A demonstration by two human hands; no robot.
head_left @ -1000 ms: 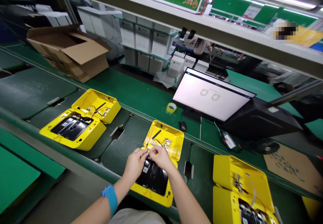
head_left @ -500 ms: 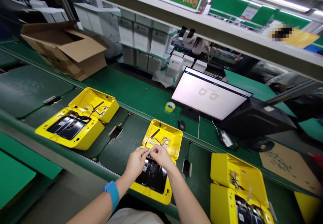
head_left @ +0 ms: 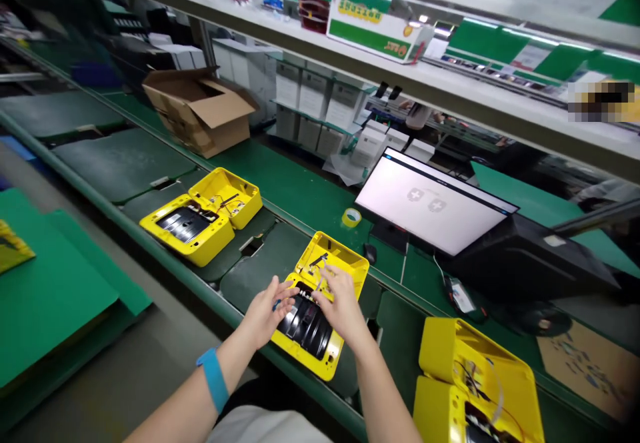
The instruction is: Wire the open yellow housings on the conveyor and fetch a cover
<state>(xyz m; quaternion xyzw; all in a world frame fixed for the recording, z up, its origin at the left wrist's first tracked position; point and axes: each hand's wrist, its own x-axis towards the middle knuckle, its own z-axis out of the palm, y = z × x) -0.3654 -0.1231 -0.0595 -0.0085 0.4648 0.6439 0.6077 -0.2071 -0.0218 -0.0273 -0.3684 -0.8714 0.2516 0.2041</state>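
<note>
Your monitor (head_left: 430, 202) stands at the far edge of the green worktop (head_left: 295, 193).
A yellow tape roll (head_left: 351, 217) and a mouse (head_left: 370, 253) lie near it; an open cardboard box (head_left: 200, 113) sits well left.

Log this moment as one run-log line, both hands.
left hand: open, beside yellow housing | right hand: open, over black ribbed module | grip: nothing visibly held

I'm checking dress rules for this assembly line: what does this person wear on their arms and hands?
The left hand and right hand are bare, with no gloves, and no sleeves cover the forearms. A wide blue strap circles the left wrist; the right wrist has no band. A pale top shows at the bottom of the view.
</note>
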